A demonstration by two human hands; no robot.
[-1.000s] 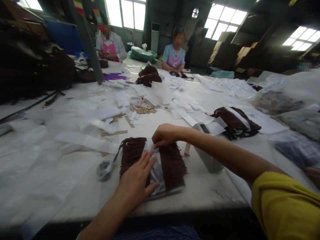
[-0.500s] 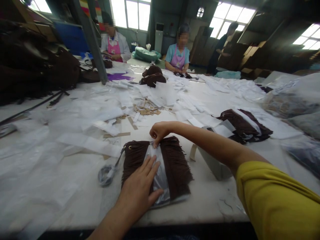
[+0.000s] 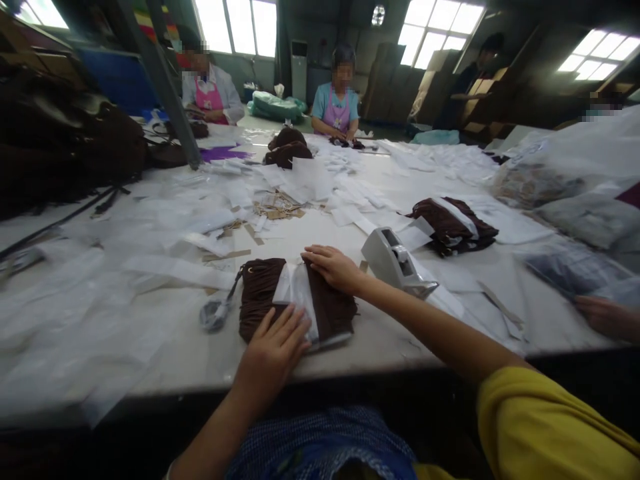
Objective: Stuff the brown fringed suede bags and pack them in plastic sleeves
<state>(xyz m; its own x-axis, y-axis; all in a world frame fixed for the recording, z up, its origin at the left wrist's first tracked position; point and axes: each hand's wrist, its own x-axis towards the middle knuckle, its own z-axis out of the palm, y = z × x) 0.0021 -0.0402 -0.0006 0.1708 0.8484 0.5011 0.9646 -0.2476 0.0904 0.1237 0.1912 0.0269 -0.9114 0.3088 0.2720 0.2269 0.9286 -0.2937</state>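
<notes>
A dark brown fringed bag (image 3: 260, 293) lies flat before me, with a pale, shiny wrap (image 3: 303, 300) around its middle. My left hand (image 3: 277, 347) rests on the bag's lower part and the wrap, fingers spread. Across the upper right of the bag lies my right hand (image 3: 336, 268), its fingers stretched out flat and pointing left. A coiled grey strap (image 3: 214, 315) sits left of the bag, joined to its upper left corner. Neither hand grips anything.
A grey tape dispenser (image 3: 393, 261) stands right of my right hand. Beyond it lies another wrapped brown bag (image 3: 453, 223). White sheets (image 3: 165, 227) cover the left of the table (image 3: 395, 337). At the right edge a person's hand (image 3: 607, 317) touches clear plastic. Several people stand farther back.
My right hand has gone from pinching at the wrap's top edge to lying flat on the bag's upper right. My left hand stays on the bag. The view has shifted, showing the dispenser fully.
</notes>
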